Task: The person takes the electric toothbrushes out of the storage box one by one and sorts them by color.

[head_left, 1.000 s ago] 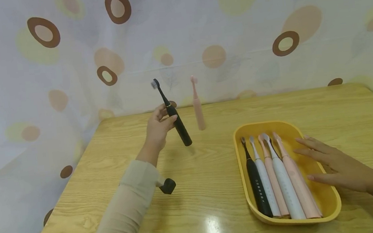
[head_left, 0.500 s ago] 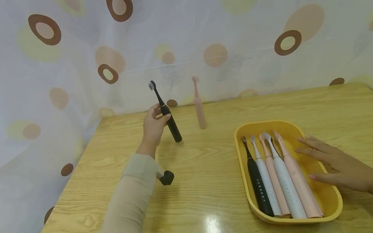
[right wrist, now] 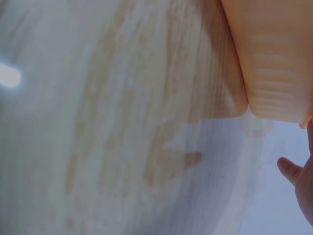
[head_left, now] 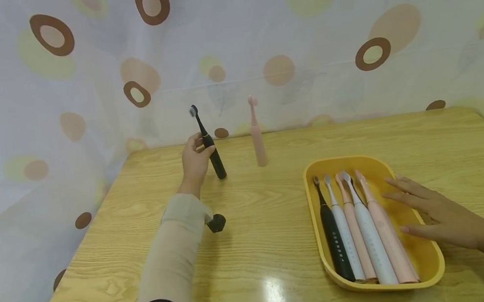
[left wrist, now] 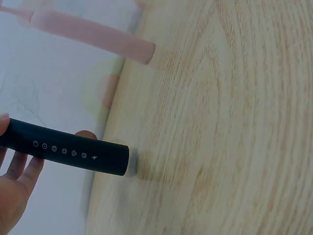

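My left grip (head_left: 196,161) pinches the black toothbrush (head_left: 208,140), left of and beyond the yellow tray (head_left: 427,265) — likely light, stiff, a bit slippery; best held mid-handle. My right grip (head_left: 439,214), loosely spread, holds nothing by the tray's right rim.

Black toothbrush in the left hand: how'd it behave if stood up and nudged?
The black toothbrush probably tips easily, being tall and slim. Laid flat, it might roll, since its handle looks rounded. Likely stiff: pinched partway along, it shows no sag.
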